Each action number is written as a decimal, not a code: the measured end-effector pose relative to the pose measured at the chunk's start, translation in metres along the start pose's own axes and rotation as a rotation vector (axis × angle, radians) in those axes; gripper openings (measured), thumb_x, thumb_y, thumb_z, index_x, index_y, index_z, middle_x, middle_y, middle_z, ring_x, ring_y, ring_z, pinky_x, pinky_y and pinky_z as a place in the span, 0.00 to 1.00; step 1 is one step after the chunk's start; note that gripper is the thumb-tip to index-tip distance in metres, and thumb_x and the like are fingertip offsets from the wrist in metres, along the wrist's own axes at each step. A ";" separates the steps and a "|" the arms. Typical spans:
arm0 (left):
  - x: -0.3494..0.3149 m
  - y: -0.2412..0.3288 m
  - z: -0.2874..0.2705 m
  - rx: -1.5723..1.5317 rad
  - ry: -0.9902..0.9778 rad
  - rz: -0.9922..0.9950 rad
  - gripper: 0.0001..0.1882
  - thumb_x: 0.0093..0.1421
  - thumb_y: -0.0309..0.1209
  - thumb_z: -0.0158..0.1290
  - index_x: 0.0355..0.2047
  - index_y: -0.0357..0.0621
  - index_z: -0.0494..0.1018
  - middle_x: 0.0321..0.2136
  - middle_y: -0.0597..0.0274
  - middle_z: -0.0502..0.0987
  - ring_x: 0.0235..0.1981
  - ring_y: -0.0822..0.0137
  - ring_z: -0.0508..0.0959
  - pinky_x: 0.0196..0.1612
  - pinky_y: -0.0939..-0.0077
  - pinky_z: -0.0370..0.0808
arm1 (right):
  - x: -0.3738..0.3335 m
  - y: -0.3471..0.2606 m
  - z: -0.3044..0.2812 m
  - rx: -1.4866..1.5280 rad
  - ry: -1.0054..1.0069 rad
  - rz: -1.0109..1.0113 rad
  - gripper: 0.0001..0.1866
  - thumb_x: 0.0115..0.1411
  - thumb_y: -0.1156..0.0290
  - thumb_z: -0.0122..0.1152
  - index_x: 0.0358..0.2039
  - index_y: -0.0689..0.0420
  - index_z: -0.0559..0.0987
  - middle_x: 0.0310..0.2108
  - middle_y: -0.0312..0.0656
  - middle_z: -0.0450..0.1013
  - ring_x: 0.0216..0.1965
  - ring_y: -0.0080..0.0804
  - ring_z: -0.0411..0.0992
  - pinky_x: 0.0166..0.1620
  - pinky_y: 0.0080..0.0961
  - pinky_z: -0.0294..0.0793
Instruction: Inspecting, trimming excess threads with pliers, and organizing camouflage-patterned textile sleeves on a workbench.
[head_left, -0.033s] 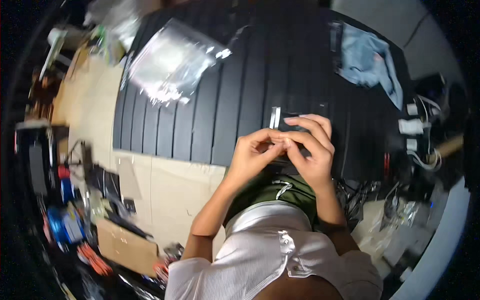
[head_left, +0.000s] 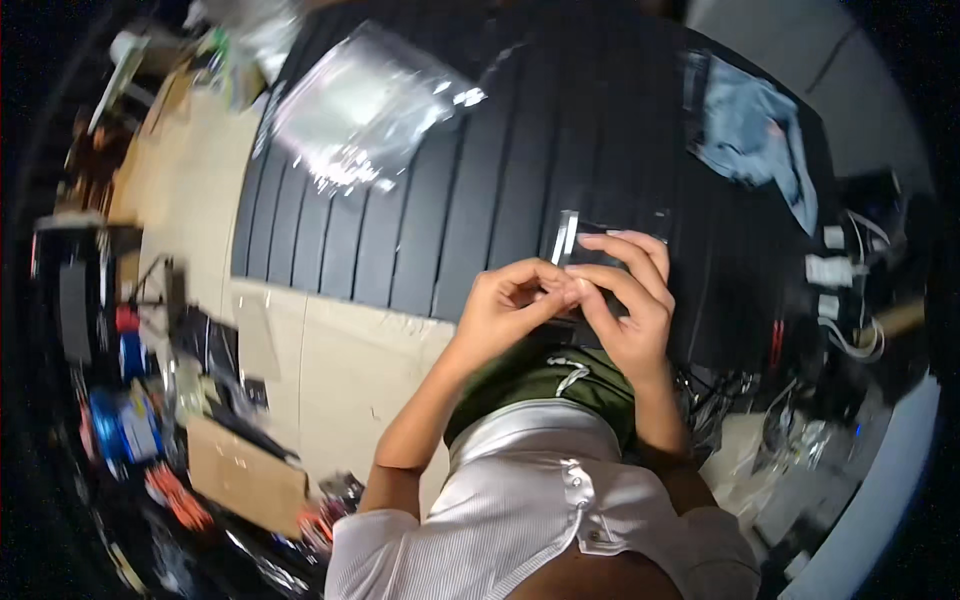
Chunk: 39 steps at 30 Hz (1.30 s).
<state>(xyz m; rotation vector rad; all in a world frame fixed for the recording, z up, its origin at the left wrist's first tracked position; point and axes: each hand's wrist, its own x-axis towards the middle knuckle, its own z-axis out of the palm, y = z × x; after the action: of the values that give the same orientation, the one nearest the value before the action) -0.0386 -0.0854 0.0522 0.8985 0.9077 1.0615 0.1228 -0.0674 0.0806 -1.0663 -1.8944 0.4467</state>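
Observation:
My left hand (head_left: 510,310) and my right hand (head_left: 632,305) meet above the near edge of the black slatted table (head_left: 420,240). Thumbs and forefingers are pinched together at the tips, while the other right fingers reach forward. Beneath and beyond them lies what looks like a small clear plastic bag (head_left: 564,238), with a bright strip down its left side. Both pinches appear to be on its near edge, though my fingers cover that spot. A larger clear plastic packet (head_left: 355,110), shiny and wrinkled, lies at the far left of the table.
A light blue cloth (head_left: 745,120) lies at the table's far right. White plugs and cables (head_left: 830,270) are beyond the right edge. On the left floor are a cardboard piece (head_left: 245,470), a blue round package (head_left: 125,430) and orange-red items (head_left: 178,498).
The view has shifted a little, so the table and its contents sit slightly differently in the picture. Both hands keep the same pinched pose.

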 end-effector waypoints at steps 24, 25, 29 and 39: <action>-0.077 -0.348 -0.245 0.357 1.077 -0.554 0.40 0.51 0.24 0.48 0.64 0.43 0.44 0.43 0.38 0.73 0.42 0.49 0.76 0.41 0.68 0.74 | -0.025 0.032 -0.012 0.037 -0.014 0.346 0.10 0.57 0.80 0.51 0.39 0.64 0.76 0.45 0.45 0.71 0.48 0.34 0.68 0.52 0.27 0.65; -0.080 -0.342 -0.245 0.444 1.036 -0.516 0.36 0.52 0.25 0.48 0.61 0.42 0.50 0.39 0.39 0.75 0.37 0.50 0.78 0.38 0.68 0.74 | -0.026 0.038 -0.017 0.044 0.031 0.374 0.10 0.57 0.80 0.51 0.39 0.64 0.76 0.46 0.45 0.71 0.48 0.33 0.68 0.52 0.26 0.65; -0.098 -0.317 -0.241 0.311 1.091 -0.423 0.16 0.57 0.32 0.50 0.45 0.41 0.73 0.25 0.49 0.79 0.15 0.60 0.78 0.23 0.70 0.73 | -0.030 0.057 -0.036 0.033 0.132 0.419 0.10 0.59 0.77 0.53 0.40 0.63 0.76 0.46 0.43 0.71 0.46 0.27 0.69 0.47 0.19 0.66; -0.094 -0.264 -0.241 0.591 0.721 -0.779 0.16 0.54 0.39 0.56 0.33 0.37 0.72 0.19 0.57 0.76 0.15 0.65 0.76 0.18 0.71 0.74 | -0.044 0.091 -0.060 -0.058 0.112 0.786 0.14 0.58 0.73 0.56 0.45 0.61 0.74 0.37 0.35 0.73 0.27 0.12 0.62 0.31 0.10 0.61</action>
<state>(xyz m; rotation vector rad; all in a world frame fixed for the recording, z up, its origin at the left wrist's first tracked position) -0.1991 -0.2000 -0.2605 0.5074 2.0431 0.4000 0.2282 -0.0583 0.0303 -1.8250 -1.3364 0.7474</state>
